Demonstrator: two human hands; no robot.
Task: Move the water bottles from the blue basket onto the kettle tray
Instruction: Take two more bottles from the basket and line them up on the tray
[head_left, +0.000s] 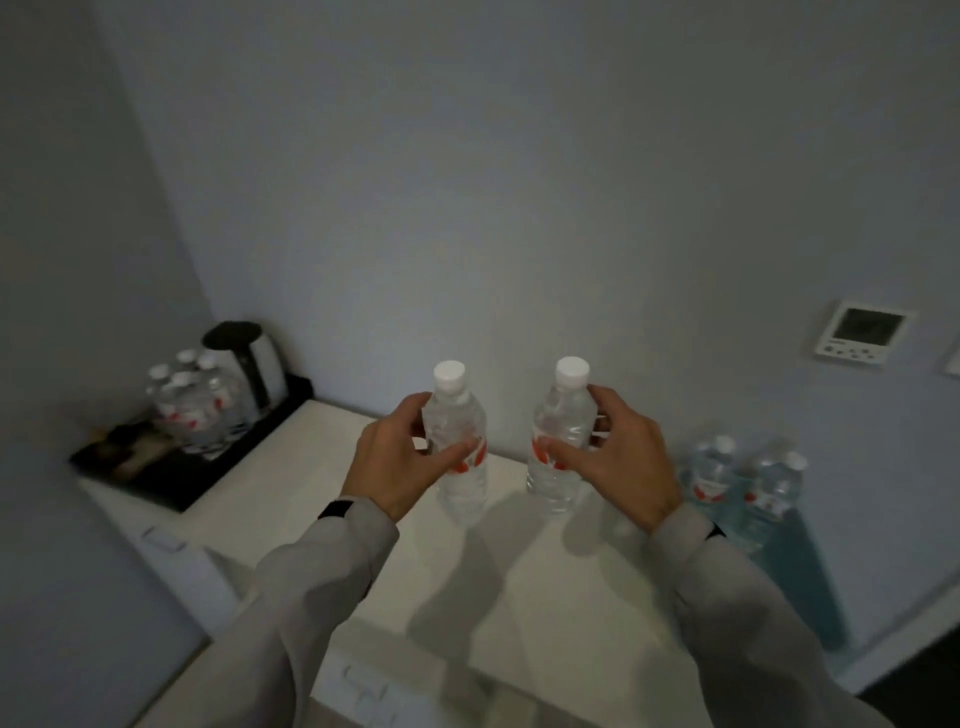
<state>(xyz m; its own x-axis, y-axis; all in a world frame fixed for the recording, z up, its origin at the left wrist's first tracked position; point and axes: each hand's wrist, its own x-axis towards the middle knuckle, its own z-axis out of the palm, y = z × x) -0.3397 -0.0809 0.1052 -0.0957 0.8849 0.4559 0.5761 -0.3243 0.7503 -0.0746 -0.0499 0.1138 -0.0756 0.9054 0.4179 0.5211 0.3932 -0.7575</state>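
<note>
Left grip (402, 462) wrapped round clear ribbed plastic bottle (460, 441), right grip (618, 460) round its twin (561, 436), both white-capped, upright.

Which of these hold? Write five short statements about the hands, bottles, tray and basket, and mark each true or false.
1. Each hand holds one bottle. True: left hand on the left bottle, right hand on the right bottle.
2. The held bottles have no caps. False: both have white caps.
3. Bottles already stand on the tray beside the kettle. True.
4. The basket is on the left. False: it is on the right.
5. The basket holds no bottles. False: at least two show there.
</note>
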